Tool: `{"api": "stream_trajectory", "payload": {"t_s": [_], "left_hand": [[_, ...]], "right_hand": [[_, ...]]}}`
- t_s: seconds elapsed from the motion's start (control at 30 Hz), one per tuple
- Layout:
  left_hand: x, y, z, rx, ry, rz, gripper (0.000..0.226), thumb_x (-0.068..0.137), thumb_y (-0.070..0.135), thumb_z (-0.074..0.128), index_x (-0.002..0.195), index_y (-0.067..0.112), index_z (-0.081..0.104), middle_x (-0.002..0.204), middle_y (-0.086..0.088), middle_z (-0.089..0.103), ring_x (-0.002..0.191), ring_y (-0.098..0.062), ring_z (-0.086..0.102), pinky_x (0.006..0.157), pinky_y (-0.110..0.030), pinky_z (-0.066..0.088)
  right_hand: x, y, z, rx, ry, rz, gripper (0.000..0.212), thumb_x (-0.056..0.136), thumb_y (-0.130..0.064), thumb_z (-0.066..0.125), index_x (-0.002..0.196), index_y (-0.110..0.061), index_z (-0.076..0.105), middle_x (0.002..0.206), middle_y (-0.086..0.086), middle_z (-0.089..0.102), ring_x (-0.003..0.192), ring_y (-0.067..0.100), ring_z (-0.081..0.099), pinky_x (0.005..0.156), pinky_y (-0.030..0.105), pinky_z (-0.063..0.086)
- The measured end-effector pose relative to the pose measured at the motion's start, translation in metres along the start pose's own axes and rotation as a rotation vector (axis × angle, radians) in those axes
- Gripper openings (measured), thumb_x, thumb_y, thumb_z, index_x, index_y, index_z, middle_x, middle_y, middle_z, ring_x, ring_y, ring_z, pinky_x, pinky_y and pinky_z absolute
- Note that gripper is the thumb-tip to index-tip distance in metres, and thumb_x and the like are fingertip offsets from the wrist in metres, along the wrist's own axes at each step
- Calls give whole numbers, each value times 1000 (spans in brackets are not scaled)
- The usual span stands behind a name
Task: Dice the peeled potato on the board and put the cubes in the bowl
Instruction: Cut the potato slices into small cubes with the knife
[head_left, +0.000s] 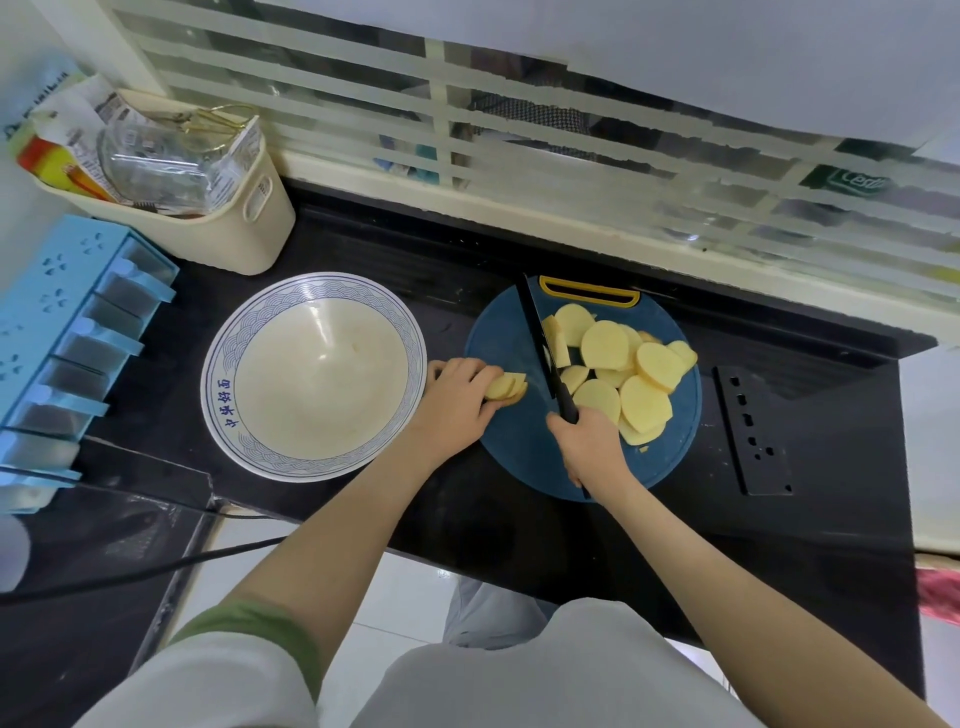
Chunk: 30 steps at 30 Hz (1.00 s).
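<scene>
- Potato slices (623, 374) lie heaped on the right half of the blue board (509, 452), head view; the knife (537, 332) points away toward the window.
- Left grip (457, 395) pinches a small stack (506, 387) at the board's left edge; right grip (592, 441) wraps the knife handle.
- Black bench (805, 519) carries the board, with the bowl (234, 332) just left of it.

board (511, 441) dark blue | slices (618, 364) pale yellow | bowl (228, 358) white, blue wave rim

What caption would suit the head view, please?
Left hand holds a few potato slices on the board; right hand grips the knife.
</scene>
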<state>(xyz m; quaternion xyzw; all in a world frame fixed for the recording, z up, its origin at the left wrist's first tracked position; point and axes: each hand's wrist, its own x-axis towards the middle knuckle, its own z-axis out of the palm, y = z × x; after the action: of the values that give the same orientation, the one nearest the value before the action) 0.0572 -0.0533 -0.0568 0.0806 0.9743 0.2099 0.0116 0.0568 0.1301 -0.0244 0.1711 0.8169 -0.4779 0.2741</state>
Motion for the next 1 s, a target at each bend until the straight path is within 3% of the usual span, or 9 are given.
{"api": "stream_trajectory", "payload": {"t_s": [0.3, 0.47, 0.67, 0.87, 1.0], "left_hand": [[14, 10, -1, 144, -72, -2, 33, 89, 30, 61, 120, 17, 60, 111, -6, 62, 109, -28, 54, 91, -41, 29], [15, 10, 0, 143, -153, -16, 43, 94, 39, 52, 133, 22, 48, 125, 0, 53, 119, -19, 44, 96, -35, 21], [16, 8, -1, 108, -200, -34, 43, 94, 40, 52, 134, 25, 46, 128, 6, 52, 120, -16, 42, 96, -34, 21], [18, 10, -2, 106, -197, -39, 45, 94, 40, 53, 135, 26, 47, 129, 7, 54, 121, -15, 41, 94, -33, 18], [10, 10, 0, 113, -156, -76, 58, 91, 45, 55, 142, 23, 38, 134, 5, 50, 125, -15, 39, 95, -34, 21]], "right_hand": [[-5, 5, 12, -131, -42, 12, 31, 95, -23, 53, 69, -13, 41, 61, 4, 43, 54, 19, 42, 56, 34, 37], [-8, 8, 11, -111, -46, 28, 30, 95, -24, 53, 70, -12, 41, 59, 5, 44, 52, 19, 42, 54, 35, 38], [-8, 2, 9, -46, -10, 35, 31, 95, -23, 52, 70, -14, 38, 60, 4, 40, 52, 18, 38, 53, 33, 32], [-13, -3, 14, 7, 2, 11, 32, 95, -22, 52, 69, -15, 35, 57, 3, 37, 48, 16, 34, 49, 30, 30], [-18, -5, 22, -17, 7, -9, 32, 95, -22, 51, 68, -15, 36, 58, 5, 40, 47, 18, 37, 48, 31, 35]]}}
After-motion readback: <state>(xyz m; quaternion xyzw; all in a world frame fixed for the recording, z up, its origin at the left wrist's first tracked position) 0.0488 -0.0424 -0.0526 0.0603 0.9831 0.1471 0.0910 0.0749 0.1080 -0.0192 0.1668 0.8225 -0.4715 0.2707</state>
